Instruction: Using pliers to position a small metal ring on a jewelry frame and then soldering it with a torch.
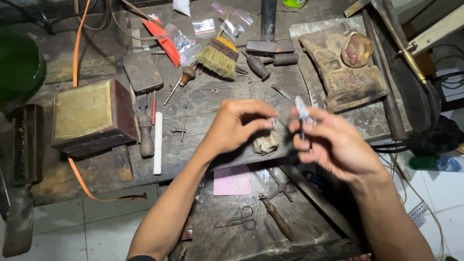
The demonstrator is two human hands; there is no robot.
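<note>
left hand [239,126] pinches a small silver piece [273,121]; right hand [331,144] is clamped on a thin metal tool [301,110], above a worn bench [203,104] by a brush [217,58].

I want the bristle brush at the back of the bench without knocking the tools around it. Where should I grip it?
Grip the brush by its dark wooden block, the upper-right end, coming from above. The bristles fan toward the lower left, a wooden-handled awl lies beside them, and the block's top looks unobstructed.
</note>
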